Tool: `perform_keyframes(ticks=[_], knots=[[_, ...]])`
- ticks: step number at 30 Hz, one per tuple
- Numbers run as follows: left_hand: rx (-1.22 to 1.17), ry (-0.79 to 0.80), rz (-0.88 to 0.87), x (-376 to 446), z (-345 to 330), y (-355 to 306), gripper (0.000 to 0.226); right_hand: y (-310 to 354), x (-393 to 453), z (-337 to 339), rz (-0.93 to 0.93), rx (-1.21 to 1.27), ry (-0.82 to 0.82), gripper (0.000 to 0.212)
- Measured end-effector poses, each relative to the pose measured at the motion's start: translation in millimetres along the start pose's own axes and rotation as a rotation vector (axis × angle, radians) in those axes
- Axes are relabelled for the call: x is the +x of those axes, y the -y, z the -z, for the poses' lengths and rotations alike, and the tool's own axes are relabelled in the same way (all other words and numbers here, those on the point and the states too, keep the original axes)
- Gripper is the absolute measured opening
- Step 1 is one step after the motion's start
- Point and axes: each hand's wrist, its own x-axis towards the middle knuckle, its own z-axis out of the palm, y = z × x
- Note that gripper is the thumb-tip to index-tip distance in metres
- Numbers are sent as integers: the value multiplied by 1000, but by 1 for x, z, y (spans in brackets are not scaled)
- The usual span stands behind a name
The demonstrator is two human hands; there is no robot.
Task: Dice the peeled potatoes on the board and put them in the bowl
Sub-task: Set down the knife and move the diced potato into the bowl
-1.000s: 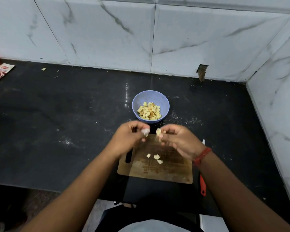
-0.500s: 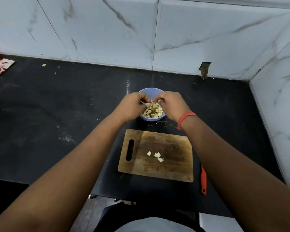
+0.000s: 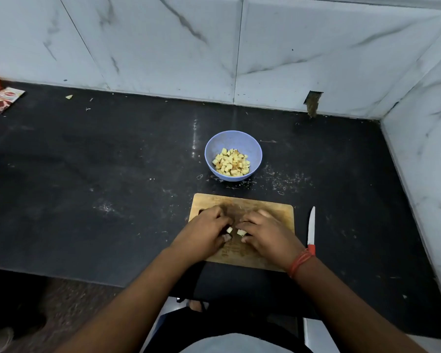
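Resting on the cutting board (image 3: 278, 215), left hand (image 3: 204, 234) and right hand (image 3: 269, 234) each pinch a potato piece (image 3: 229, 229) with curled fingers. Diced potatoes (image 3: 231, 162) sit in blue bowl (image 3: 211, 151) beyond; knife (image 3: 311, 228) lies on worktop (image 3: 87, 174), right of board.

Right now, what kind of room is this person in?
Most likely a home kitchen: a black stone counter against marble wall tiles, with a wooden cutting board, a knife and a blue bowl of diced potato.

walls: white marble tiles (image 3: 163, 47) | counter: black stone (image 3: 87, 174); dusty
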Motion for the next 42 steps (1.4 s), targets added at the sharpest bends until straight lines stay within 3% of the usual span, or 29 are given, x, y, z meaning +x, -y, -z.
perform_keyframes(ticks=[6,16,19,33,42], knots=[[70,-56,-89,1,-7,-2,13,7,1,-12,30,-40,-50,12],[55,-60,-85,-1,-12,-6,17,27,6,-11,-130,-48,-5,4],[33,-72,-70,-2,-13,-4,18,34,4,-12,-173,-35,-31,13],[-373,-207,103,-5,-5,-1,18,46,6,-9,-127,-208,52,23],[-776,-298,341,4,7,-3,16,41,11,-2,-82,-176,91,25]])
